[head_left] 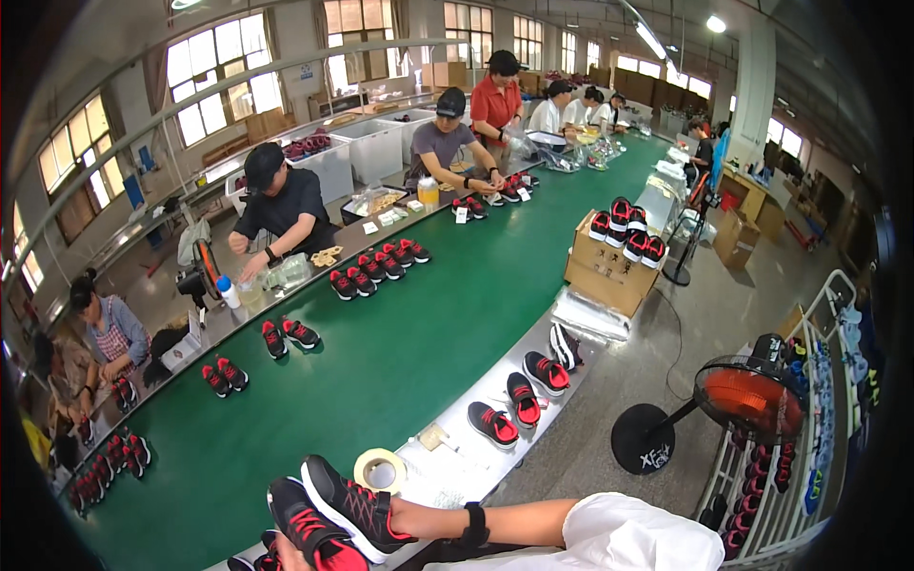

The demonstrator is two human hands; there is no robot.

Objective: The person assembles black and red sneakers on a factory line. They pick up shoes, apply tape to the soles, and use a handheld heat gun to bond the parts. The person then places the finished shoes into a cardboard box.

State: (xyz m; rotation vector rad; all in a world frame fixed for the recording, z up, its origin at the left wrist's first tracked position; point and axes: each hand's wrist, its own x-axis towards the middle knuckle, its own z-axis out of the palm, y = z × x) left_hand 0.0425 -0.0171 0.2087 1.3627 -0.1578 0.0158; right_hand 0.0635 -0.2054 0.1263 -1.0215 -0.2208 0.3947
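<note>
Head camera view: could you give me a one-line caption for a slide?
A right hand inside a black-and-red sneaker beside a green conveyor belt, where seated workers handle matching shoes.

A long conveyor belt [381,362] runs from 7 o'clock up to 1 o'clock. The right hand [400,521] sits inside a shoe [352,504] at 6 o'clock, with a tape roll [380,469] just behind it. Three shoes [522,398] lie on the counter [457,466] right of the belt. A cardboard box [609,271] carries shoes at 2 o'clock. A fan [752,400] stands on the floor at 4 o'clock.
</note>
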